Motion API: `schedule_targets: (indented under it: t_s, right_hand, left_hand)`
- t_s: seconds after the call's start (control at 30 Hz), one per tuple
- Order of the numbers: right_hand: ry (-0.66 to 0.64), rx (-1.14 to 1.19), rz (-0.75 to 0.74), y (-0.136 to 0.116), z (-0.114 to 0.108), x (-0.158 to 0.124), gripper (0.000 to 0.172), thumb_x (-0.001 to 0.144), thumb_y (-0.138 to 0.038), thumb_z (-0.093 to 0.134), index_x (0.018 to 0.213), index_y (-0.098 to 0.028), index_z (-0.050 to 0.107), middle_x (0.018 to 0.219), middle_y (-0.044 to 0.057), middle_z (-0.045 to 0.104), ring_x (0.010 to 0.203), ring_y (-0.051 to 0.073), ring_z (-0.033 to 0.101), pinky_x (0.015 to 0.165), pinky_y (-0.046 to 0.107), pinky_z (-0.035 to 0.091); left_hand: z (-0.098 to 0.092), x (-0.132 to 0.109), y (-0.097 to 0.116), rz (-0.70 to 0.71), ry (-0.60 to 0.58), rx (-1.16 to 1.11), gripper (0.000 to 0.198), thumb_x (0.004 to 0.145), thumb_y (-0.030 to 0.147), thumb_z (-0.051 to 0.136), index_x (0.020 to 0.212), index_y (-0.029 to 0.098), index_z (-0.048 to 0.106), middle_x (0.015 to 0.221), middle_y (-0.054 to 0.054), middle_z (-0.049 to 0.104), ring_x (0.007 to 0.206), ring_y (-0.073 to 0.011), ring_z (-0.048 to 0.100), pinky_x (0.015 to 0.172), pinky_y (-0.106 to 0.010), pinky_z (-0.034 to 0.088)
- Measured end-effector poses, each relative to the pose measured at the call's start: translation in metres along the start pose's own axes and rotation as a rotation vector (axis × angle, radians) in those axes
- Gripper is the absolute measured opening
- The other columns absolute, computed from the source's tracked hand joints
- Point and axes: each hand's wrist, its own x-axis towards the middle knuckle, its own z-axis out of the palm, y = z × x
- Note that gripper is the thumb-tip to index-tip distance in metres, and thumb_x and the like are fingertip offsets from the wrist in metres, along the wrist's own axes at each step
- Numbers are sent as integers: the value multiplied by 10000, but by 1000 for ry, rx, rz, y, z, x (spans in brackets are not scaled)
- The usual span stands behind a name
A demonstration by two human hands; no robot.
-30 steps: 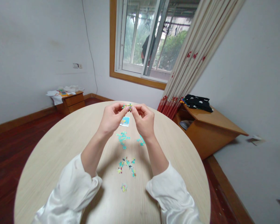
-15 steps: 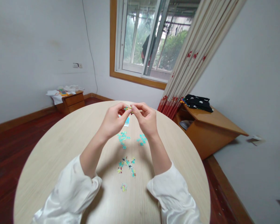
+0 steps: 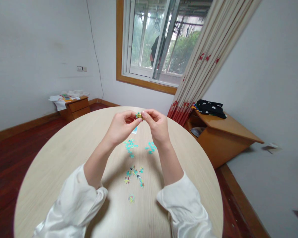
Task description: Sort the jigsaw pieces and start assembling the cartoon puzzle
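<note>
The two hands have drawn closer together than a second ago, and the puzzle piece between them now shows as a tight clump. The left hand pinches it narrowly with thumb and forefinger, held up above the round table. The right hand nips its other side the same way. Beneath the hands, a blue card peeks out, and loose pieces lie scattered nearer the sleeves.

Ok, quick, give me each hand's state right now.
Left hand: closed, pinching the small colourful puzzle piece.
Right hand: closed, pinching the same puzzle piece from its other side.
</note>
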Motion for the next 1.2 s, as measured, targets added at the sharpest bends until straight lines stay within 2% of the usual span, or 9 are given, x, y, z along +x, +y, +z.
schedule_targets:
  t_s: [0.23,0.4,0.6,0.9,1.2]
  right_hand:
    - [12,39,17,1,0,1,221,701,-416,714,715,-200,675,737,2,678,704,127,589,669,275,469]
    - [-1,23,26,1,-1,1,285,738,-483,664,796,-208,717,859,30,712,826,155,617,698,280,474]
    - [-13,6,42,0,-3,1,294,775,-487,625,808,-213,727,874,33,719,871,164,623,710,280,478]
    - [-27,-5,28,0,-2,0,213,697,-417,718,706,-207,682,742,1,690,705,134,605,696,286,480]
    - [2,11,37,-1,1,-1,253,674,-451,737,696,-207,673,719,2,688,691,138,602,707,296,485]
  left_hand:
    - [0,0,1,-30,-2,-68,299,630,412,746,610,153,599,591,1,595,564,-115,520,562,-243,411]
    - [-1,0,2,-51,12,-120,296,612,400,764,619,150,605,602,0,610,580,-114,534,577,-238,422]
    - [-3,0,1,-58,17,-133,320,617,430,771,645,149,620,656,-21,646,638,-134,576,628,-257,462]
    - [-2,-1,3,-84,9,-182,349,567,440,816,618,147,634,624,-9,643,606,-122,564,608,-249,454]
    - [-2,0,1,-88,18,-175,368,560,466,814,648,143,662,657,-26,668,626,-132,581,623,-257,462]
